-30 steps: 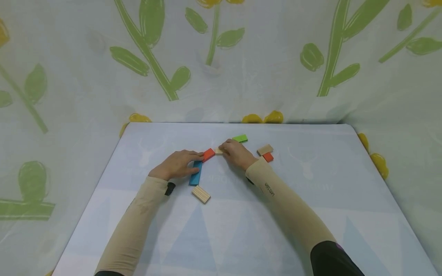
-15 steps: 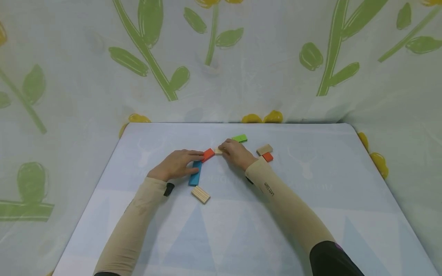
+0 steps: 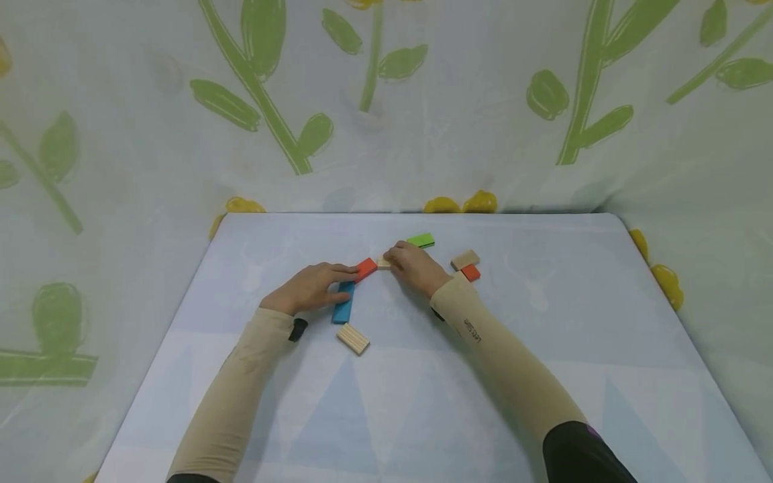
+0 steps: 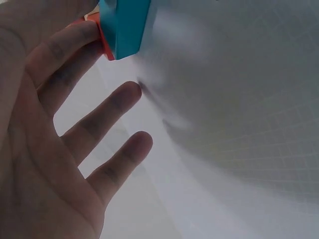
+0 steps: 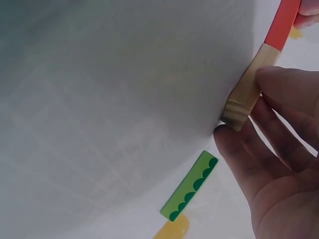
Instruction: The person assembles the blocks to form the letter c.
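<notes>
A joined line of blocks lies near the back of the table: a blue block (image 3: pixel 342 305), a red block (image 3: pixel 366 269) and a pale wooden block (image 3: pixel 383 263). My left hand (image 3: pixel 311 288) rests at the corner where blue meets red, its fingers at the red block and its thumb over the blue one. In the left wrist view the ring and little fingers stretch out straight beside the blue block (image 4: pixel 128 30). My right hand (image 3: pixel 415 267) pinches the wooden block (image 5: pixel 249 87), thumb on one side and fingers on the other, its end against the red block (image 5: pixel 283 25).
A green block (image 3: pixel 421 240) with dark scallops lies just beyond my right hand. Right of it, a wooden block (image 3: pixel 465 259) sits against a smaller red block (image 3: pixel 470 272). A ridged wooden block (image 3: pixel 353 339) lies at the blue block's near end. A flower-patterned curtain (image 3: pixel 459 121) hangs behind the table.
</notes>
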`<move>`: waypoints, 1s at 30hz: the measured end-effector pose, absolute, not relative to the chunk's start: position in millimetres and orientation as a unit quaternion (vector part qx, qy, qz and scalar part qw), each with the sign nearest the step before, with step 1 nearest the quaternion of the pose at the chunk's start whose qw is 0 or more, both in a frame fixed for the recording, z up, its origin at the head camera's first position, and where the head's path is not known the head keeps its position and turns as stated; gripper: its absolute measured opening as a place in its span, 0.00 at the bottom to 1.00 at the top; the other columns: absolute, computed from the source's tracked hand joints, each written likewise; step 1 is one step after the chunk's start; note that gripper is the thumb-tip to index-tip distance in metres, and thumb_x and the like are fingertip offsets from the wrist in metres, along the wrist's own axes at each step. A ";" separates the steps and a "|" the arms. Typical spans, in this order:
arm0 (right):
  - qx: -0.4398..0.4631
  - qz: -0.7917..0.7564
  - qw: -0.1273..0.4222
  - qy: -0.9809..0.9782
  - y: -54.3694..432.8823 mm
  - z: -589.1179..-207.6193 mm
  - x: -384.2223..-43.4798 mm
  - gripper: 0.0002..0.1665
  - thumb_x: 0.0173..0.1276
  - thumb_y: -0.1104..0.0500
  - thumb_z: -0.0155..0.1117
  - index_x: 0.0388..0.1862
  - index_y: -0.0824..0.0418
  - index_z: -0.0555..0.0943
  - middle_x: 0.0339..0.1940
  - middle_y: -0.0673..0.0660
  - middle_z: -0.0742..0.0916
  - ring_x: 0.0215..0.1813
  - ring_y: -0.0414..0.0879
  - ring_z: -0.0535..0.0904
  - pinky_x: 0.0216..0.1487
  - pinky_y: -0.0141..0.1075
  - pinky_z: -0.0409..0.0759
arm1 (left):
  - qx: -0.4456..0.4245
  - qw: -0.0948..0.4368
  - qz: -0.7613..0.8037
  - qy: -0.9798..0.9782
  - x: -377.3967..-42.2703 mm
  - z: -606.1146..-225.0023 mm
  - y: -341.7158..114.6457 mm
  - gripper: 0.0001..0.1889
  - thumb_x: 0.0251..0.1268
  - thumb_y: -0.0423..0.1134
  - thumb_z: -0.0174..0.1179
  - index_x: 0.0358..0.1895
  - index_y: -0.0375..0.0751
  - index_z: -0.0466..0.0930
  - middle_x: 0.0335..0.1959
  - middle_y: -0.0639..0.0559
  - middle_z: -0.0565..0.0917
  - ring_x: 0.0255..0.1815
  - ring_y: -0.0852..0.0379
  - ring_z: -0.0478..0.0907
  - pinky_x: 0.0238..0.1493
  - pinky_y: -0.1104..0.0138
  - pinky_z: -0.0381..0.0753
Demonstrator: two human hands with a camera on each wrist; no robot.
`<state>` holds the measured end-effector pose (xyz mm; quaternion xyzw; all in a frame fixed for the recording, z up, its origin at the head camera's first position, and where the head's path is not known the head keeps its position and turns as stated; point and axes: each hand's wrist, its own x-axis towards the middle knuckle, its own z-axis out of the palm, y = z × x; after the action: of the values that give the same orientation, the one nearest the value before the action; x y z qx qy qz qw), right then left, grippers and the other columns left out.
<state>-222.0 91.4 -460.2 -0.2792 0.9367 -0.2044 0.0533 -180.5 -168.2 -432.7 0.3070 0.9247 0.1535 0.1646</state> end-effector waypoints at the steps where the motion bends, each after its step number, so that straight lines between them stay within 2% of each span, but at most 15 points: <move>1: -0.285 -0.204 0.048 0.935 92.0 -460.1 -221.5 0.18 0.74 0.64 0.64 0.61 0.65 0.82 0.54 0.57 0.84 0.56 0.47 0.80 0.61 0.38 0.79 | 0.307 0.165 0.155 0.924 -180.7 -432.8 -168.1 0.29 0.72 0.47 0.65 0.73 0.48 0.72 0.75 0.53 0.69 0.74 0.44 0.66 0.72 0.47 0.67; 6: -0.307 -0.198 0.028 0.930 95.6 -459.2 -218.2 0.18 0.74 0.64 0.64 0.61 0.64 0.81 0.56 0.58 0.84 0.57 0.48 0.80 0.61 0.38 0.79 | 0.308 0.160 0.154 0.925 -182.3 -436.1 -168.6 0.29 0.71 0.47 0.65 0.73 0.48 0.73 0.75 0.53 0.70 0.74 0.45 0.66 0.72 0.48 0.67; 14: -0.278 -0.199 0.020 0.939 102.6 -443.1 -208.7 0.26 0.71 0.63 0.67 0.68 0.60 0.77 0.63 0.58 0.81 0.64 0.50 0.77 0.66 0.41 0.76 | 0.303 0.164 0.160 0.925 -182.6 -437.3 -169.1 0.28 0.71 0.47 0.65 0.73 0.50 0.73 0.75 0.55 0.69 0.75 0.46 0.65 0.73 0.48 0.66; 24: -0.316 -0.233 -0.075 0.917 120.7 -430.5 -188.4 0.26 0.68 0.63 0.71 0.65 0.63 0.78 0.59 0.60 0.82 0.61 0.52 0.79 0.63 0.42 0.78 | 0.285 0.171 0.167 0.928 -182.2 -441.2 -169.8 0.28 0.72 0.48 0.64 0.74 0.53 0.72 0.76 0.57 0.68 0.76 0.46 0.63 0.73 0.46 0.64; 30: -0.321 -0.226 -0.084 0.916 132.3 -423.0 -175.0 0.29 0.68 0.62 0.72 0.66 0.64 0.77 0.61 0.60 0.81 0.63 0.52 0.77 0.65 0.43 0.77 | 0.294 0.164 0.171 0.926 -179.9 -439.9 -167.7 0.28 0.72 0.47 0.64 0.73 0.51 0.73 0.76 0.56 0.68 0.76 0.45 0.64 0.73 0.45 0.65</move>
<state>-175.0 132.3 -423.0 -0.3209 0.9159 -0.2262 -0.0840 -179.9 -167.7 -439.9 0.2939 0.9260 0.1708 0.1644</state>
